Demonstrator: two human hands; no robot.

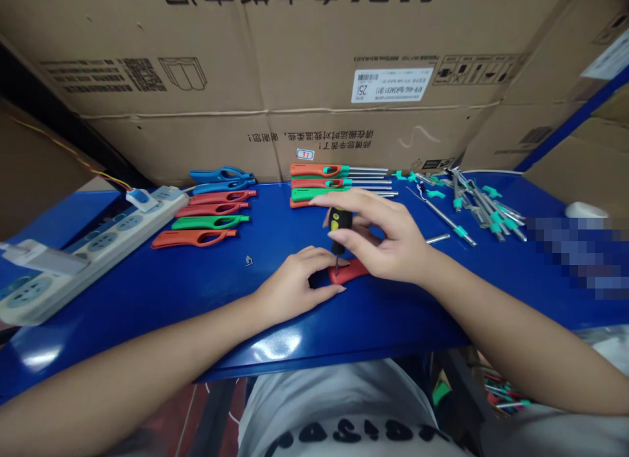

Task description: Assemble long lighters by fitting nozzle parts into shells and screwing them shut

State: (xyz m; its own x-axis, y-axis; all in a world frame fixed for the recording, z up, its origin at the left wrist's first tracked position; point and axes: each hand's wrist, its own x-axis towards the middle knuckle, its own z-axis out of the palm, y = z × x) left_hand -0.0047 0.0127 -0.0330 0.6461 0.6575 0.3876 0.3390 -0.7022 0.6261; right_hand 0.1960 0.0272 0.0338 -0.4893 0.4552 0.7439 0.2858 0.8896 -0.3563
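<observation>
My right hand (386, 234) grips a short black-and-yellow screwdriver (339, 224), held upright. Its tip meets the handle end of a red gas lighter (351, 271) that lies flat on the blue table (275, 342). With thumb and fingers, my left hand (302, 280) pinches the same end of the lighter from the left. The lighter's middle is hidden under my right hand; a metal tube (438, 238) shows beyond it. A few small screws (248, 261) lie left of my hands.
Lighter handle shells (211, 208) in blue, red, green and orange line the left. Several lighters with metal tubes (339, 183) lie at the back. Loose tubes with teal parts (484, 204) are heaped right. A power strip (113, 237) runs along the left; cardboard (221, 136) walls the back.
</observation>
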